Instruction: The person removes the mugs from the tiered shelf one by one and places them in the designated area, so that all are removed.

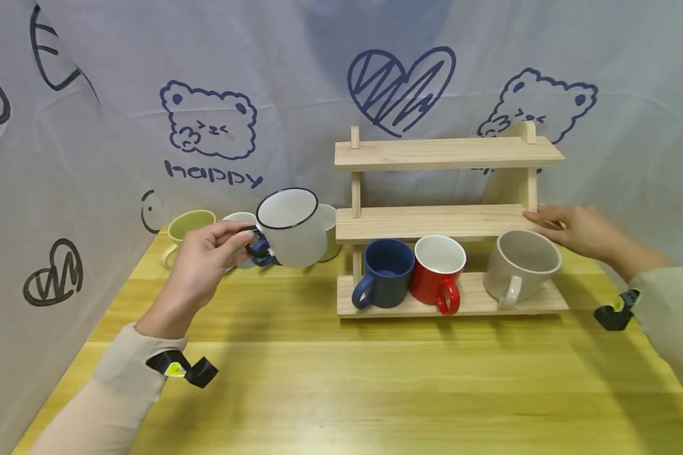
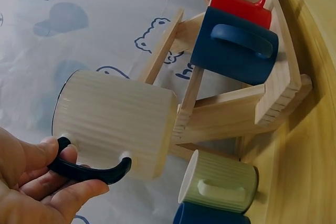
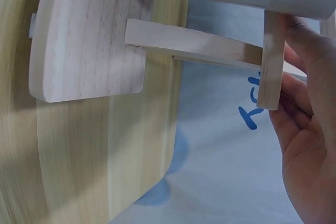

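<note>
My left hand (image 1: 200,258) pinches the black handle (image 2: 86,173) of a white ribbed mug (image 1: 300,243) with a black rim, held up left of the wooden rack, its mouth tilted toward the head camera. At the rack's right side my right hand (image 1: 583,232) grips the end of the middle shelf (image 1: 427,223), with fingers and thumb on opposite faces in the right wrist view. On the bottom shelf stand a dark blue mug (image 1: 388,281), a red mug (image 1: 432,278) beside it, and a beige mug (image 1: 509,268) near the right end.
Behind the left hand, a yellow-green mug (image 1: 184,227), a pale mug (image 1: 240,217) and a light green mug (image 1: 331,237) stand at the table's back. A blue mug (image 2: 207,214) is partly hidden there. A patterned cloth (image 1: 296,82) hangs behind the wooden table (image 1: 341,379).
</note>
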Demonstrator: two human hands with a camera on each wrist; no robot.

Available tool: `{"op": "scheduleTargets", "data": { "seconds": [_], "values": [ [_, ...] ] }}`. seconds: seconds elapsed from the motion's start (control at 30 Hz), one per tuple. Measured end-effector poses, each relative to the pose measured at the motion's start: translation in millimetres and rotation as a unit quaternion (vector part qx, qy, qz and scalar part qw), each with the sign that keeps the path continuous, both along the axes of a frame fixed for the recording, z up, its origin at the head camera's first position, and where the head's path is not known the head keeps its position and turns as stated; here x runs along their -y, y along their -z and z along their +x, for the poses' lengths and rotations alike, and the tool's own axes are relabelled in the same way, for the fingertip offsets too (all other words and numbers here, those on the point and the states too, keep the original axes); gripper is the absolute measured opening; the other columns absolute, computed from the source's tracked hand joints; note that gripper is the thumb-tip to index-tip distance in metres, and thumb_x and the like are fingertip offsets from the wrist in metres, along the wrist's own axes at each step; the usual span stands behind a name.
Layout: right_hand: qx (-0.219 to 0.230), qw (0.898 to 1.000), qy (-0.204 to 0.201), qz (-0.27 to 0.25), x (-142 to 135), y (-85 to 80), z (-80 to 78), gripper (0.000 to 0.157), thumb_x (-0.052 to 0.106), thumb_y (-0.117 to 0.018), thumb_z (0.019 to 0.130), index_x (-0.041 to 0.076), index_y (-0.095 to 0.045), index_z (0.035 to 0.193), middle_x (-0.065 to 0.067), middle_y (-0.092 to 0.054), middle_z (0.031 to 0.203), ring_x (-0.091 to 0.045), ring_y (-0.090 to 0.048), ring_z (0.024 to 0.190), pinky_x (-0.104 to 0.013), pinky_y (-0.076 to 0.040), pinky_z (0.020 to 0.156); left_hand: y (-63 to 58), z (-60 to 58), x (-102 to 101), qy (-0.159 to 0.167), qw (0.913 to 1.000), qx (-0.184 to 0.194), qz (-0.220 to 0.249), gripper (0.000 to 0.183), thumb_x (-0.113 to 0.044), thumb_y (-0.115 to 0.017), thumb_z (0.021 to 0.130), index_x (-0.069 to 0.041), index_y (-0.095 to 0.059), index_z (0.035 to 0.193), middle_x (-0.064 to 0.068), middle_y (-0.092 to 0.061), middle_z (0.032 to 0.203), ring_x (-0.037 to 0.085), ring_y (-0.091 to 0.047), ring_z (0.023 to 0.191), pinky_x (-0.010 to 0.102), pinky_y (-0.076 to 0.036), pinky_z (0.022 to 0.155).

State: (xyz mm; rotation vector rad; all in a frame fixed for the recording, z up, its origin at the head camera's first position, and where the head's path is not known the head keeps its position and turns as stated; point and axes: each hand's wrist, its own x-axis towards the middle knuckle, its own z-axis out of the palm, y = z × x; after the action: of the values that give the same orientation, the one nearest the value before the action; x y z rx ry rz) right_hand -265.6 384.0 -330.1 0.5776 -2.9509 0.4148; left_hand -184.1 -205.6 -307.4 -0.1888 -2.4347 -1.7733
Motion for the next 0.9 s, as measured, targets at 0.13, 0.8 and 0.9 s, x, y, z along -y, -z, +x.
{"op": "scheduleTargets", "data": {
  "seconds": [0.13, 0.8, 0.9],
  "values": [
    [-0.002, 1.0, -0.006, 0.001, -3, 0.3, -0.2, 0.04, 0.024, -0.063, 0.097, 0.003, -0.06, 0.131, -0.027, -0.051, 0.135, -0.054, -0.047, 0.118, -0.068, -0.038, 0.094, 3.1, 1.2, 2, 0.0, 0.9999, 0.004, 0.013, 0.035, -0.017, -0.062, 0.098, 0.007, -0.061, 0.123, 0.009, -0.07, 0.108, 0.006, -0.067, 0.093, 0.025, -0.055, 0.082],
    [0.0, 1.0, -0.004, 0.001, 1, -2.4, -2.5, 0.042, 0.027, -0.062, 0.098, 0.004, -0.059, 0.132, -0.026, -0.049, 0.137, -0.055, -0.046, 0.119, -0.069, -0.037, 0.094, 44.4, 8.0, -2, -0.022, 0.9989, 0.025, 0.033, 0.032, -0.012, -0.06, 0.099, 0.01, -0.06, 0.122, 0.027, -0.063, 0.119, 0.003, -0.066, 0.092, 0.023, -0.055, 0.083],
    [0.0, 1.0, -0.006, 0.001, -1, -0.7, -1.2, 0.042, 0.027, -0.063, 0.097, 0.004, -0.059, 0.132, -0.025, -0.05, 0.136, -0.054, -0.048, 0.119, -0.069, -0.038, 0.094, 52.4, 9.7, -5, -0.03, 0.9982, 0.036, 0.038, 0.031, -0.011, -0.06, 0.099, 0.01, -0.061, 0.121, 0.026, -0.064, 0.118, 0.004, -0.066, 0.092, 0.023, -0.055, 0.083]
  ]
}}
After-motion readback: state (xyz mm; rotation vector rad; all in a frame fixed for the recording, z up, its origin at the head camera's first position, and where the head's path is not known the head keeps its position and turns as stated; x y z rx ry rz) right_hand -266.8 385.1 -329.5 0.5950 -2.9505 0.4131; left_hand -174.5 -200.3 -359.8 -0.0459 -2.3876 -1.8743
